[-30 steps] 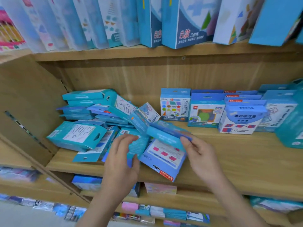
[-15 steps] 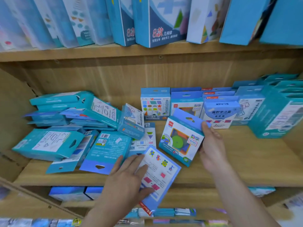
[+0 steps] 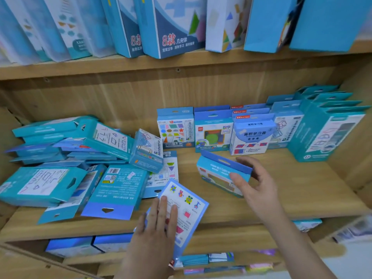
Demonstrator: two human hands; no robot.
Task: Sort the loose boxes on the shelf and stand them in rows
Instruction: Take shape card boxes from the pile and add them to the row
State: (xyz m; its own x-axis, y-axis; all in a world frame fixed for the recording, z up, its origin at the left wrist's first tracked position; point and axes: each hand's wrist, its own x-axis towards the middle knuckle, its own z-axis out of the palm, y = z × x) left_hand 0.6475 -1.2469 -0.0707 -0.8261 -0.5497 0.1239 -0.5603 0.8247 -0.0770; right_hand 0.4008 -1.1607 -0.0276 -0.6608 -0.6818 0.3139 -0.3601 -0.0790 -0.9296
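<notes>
A jumbled pile of teal and blue boxes [image 3: 66, 158] lies on the left half of the wooden shelf [image 3: 281, 198]. At the back right, boxes stand upright in rows [image 3: 251, 135]. My right hand [image 3: 253, 188] grips a blue box with a hang tab [image 3: 219, 174], tilted forward, in front of the standing rows. My left hand [image 3: 159, 224] lies flat, fingers apart, on a flat box with coloured figures [image 3: 189, 206] that overhangs the shelf's front edge.
Tall blue and white boxes [image 3: 171, 27] stand on the shelf above. A taller teal box row [image 3: 326, 129] fills the far right corner. More boxes [image 3: 84, 245] sit on the shelf below. Bare wood shows in front of the rows.
My right hand has carried its blue box back and right toward the standing rows and tipped it forward. My left hand has stayed on the flat box at the front edge.
</notes>
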